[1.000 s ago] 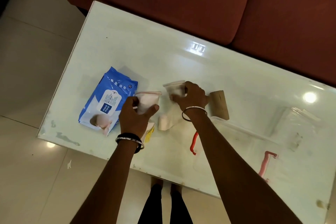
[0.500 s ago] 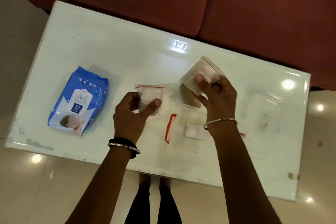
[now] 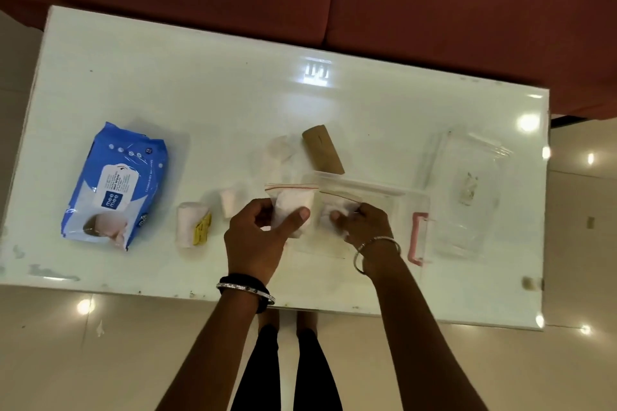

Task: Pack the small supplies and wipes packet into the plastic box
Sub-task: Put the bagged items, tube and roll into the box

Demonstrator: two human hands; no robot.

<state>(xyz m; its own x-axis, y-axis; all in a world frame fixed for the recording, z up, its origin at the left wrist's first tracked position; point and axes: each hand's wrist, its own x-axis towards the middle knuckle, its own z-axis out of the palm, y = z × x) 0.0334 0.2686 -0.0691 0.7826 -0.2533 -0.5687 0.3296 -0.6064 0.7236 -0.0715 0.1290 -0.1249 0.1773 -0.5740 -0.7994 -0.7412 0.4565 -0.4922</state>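
Clear plastic box (image 3: 377,193), at three o'clock of the blue wipes packet (image 3: 115,185), receives light, soft, slippery zip bags, best pinched mid-body, one in each closed hand: left hand (image 3: 258,237), right hand (image 3: 365,225).

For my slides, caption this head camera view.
Both hands lower zip bags into the plastic box; wipes packet waits.

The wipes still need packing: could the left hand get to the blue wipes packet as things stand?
Probably yes, once freed: the left hand is pinching a small zip bag. The blue wipes packet lies flat on its side of the table, with only a small white roll between.
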